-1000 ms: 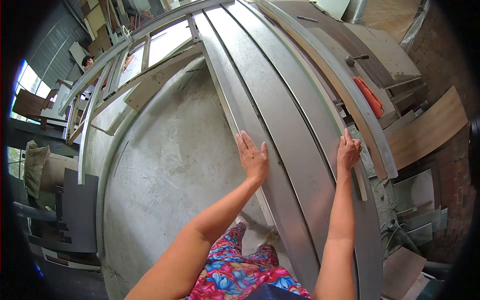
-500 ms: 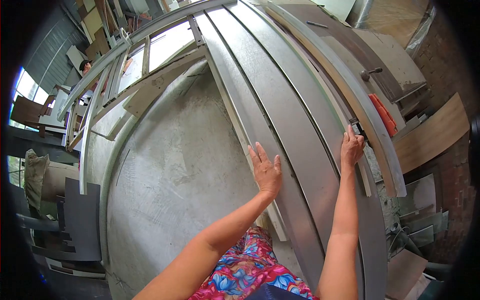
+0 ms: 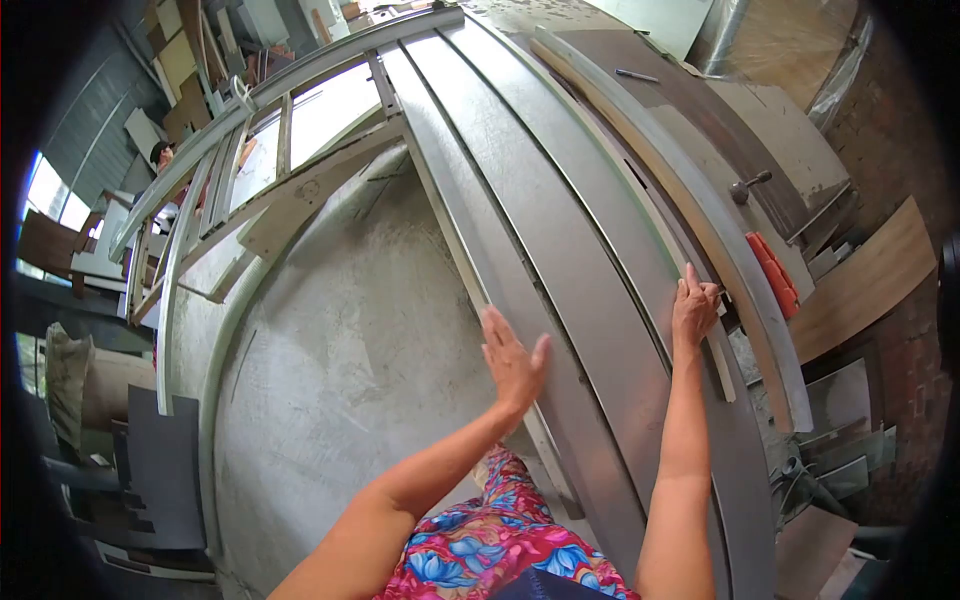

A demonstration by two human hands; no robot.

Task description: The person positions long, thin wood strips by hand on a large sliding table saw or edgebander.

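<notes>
A long grey metal table [image 3: 600, 290] with dark lengthwise grooves stretches away in front of me. My left hand [image 3: 515, 365] is at its left edge, fingers stretched out and slightly smeared by motion, holding nothing. At the table's right side, my right hand [image 3: 695, 308] is beside a narrow pale strip [image 3: 722, 368]. Its index finger points forward along the strip while the other fingers curl in. Whatever those fingers close on is mostly hidden; a small bit of metal shows by the knuckles.
A metal-faced wooden rail [image 3: 770, 350] runs along the right. Beyond it are an orange-red object [image 3: 772, 275], a knobbed handle [image 3: 750, 187] and a curved wooden sheet [image 3: 870, 285]. A metal frame [image 3: 290, 150] extends left over the concrete floor [image 3: 340, 380]. A person [image 3: 163, 155] is at far left.
My left hand has slid left to the table's edge. My right hand sits slightly lower and further left in the picture. The whole view has shifted a little.
</notes>
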